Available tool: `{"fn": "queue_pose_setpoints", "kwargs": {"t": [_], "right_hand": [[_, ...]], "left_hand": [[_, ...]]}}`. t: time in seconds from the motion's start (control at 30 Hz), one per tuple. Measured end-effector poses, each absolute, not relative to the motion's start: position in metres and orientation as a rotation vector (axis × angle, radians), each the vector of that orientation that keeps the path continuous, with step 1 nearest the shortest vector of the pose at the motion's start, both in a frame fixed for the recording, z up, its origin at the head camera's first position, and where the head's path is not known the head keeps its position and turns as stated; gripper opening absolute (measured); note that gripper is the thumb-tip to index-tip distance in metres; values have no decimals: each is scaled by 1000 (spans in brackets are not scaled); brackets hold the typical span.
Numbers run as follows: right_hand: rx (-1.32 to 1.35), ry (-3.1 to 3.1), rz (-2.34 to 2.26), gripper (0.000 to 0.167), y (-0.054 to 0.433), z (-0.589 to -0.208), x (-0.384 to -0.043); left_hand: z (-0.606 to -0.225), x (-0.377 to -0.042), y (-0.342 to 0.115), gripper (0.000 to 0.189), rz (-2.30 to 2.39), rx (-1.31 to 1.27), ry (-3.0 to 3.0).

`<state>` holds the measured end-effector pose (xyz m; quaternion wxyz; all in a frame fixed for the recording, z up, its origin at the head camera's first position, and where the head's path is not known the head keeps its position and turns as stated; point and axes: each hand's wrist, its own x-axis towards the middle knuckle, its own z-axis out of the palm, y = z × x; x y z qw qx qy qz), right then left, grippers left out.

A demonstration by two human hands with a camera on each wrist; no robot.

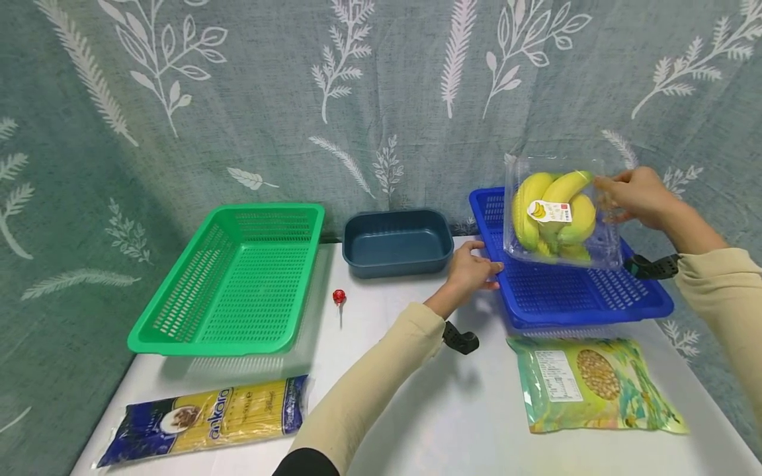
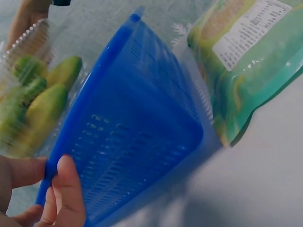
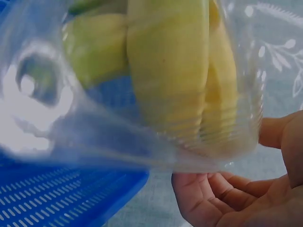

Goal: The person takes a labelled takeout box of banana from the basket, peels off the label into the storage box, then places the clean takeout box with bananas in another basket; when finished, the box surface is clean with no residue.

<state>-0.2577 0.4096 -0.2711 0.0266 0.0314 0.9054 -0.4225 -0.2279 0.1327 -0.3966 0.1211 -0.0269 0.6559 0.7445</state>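
Observation:
A clear plastic box of bananas with a white label is held tilted above the blue basket. My right hand grips the box by its right side, thumb on one face and fingers on the other, as the right wrist view shows. My left hand pinches the left rim of the basket, with the thumb inside and the fingers outside. In the left wrist view the bananas appear beyond the rim. Part of the basket's inside is hidden behind the box.
A green basket stands at the left, a dark blue tub at the back middle. Between them lies a red lollipop-like item. A spaghetti pack lies front left, a green bag of grains front right. A patterned curtain hangs behind.

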Motion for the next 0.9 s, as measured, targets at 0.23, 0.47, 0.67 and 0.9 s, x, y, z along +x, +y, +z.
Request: {"fn": "queue_pose_setpoints", "kwargs": {"t": [0.23,0.47,0.67,0.9], "right_hand": [[83,2762,-1368,91,398,-265,-245],[59,2722,-1429,94,385,-257,-235],[81,2647,-1521,92,372,-254,-226],[87,2575,-1669,88,357,-255,-216]], "left_hand": [[-402,-225,122,56,2153,33,1894],[-403,-215,99,65,2013,169,2026],[-397,-203,84,80,1854,351,2086],[-386,-187,84,84,1897,404,1939]]}}
